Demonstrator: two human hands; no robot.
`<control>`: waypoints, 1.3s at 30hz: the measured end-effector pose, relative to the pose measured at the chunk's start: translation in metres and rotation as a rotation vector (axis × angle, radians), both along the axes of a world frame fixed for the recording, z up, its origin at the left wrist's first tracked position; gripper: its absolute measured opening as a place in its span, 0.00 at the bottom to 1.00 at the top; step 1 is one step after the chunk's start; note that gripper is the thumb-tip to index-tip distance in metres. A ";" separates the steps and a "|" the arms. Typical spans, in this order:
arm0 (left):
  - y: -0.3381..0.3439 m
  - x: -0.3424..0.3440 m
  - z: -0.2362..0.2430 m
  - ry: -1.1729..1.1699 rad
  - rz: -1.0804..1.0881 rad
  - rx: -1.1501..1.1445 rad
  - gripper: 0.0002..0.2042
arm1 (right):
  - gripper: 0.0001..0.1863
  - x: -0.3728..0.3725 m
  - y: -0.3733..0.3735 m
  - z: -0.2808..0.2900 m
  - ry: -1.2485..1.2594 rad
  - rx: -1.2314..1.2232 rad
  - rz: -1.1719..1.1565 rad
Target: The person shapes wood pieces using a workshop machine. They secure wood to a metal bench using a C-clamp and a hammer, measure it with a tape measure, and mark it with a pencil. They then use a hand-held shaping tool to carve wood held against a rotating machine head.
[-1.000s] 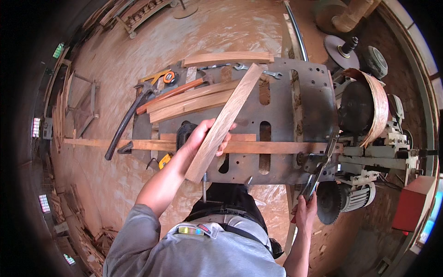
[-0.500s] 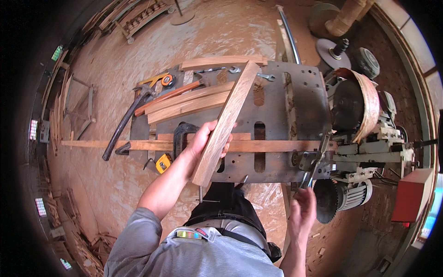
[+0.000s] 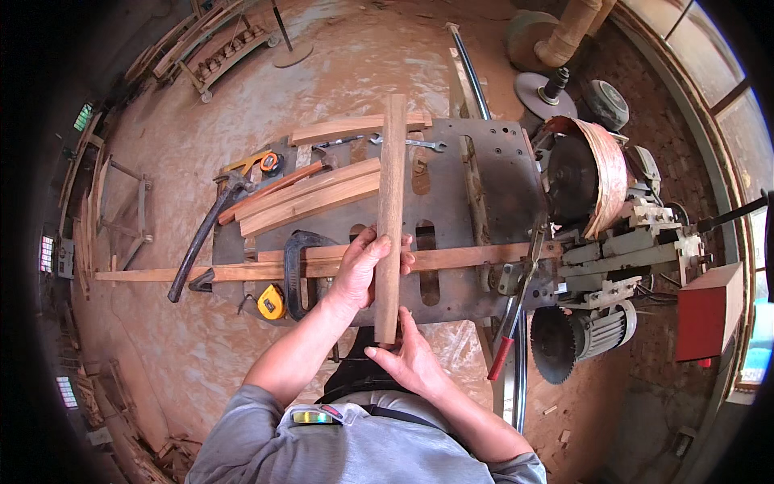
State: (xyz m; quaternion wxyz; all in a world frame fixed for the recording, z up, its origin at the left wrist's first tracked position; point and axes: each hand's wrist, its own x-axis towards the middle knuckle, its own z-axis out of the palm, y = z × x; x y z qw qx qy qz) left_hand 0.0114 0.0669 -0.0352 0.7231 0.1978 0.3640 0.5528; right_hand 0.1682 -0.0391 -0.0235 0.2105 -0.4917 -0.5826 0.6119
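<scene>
My left hand (image 3: 364, 266) is wrapped around the middle of a wooden bar (image 3: 391, 185), which stretches lengthwise away from me above the metal machine table (image 3: 516, 189). My right hand (image 3: 413, 361) cups the bar's near end, thumb on one side and fingers along the other. Below the bar, a long wooden strip (image 3: 459, 257) lies across the table. A black C-clamp (image 3: 295, 274) sits over that strip just left of my left hand. The red-handled lever (image 3: 501, 355) at the table's right edge is not held.
Cut wooden pieces (image 3: 310, 198), a hammer (image 3: 211, 222), a wrench (image 3: 427, 145), and a yellow tape measure (image 3: 272, 302) lie on the table. To the right are a toothed saw blade (image 3: 554, 344), a motor (image 3: 605, 329) and a curved blade guard (image 3: 609, 177).
My right hand has left the area by the lever and come to the bar's near end. The bar has swung from a slant to nearly straight ahead in my left hand.
</scene>
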 end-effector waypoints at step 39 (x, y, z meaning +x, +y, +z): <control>-0.007 -0.013 -0.033 -0.024 0.144 -0.101 0.16 | 0.17 0.032 -0.011 -0.080 0.815 -0.854 -0.265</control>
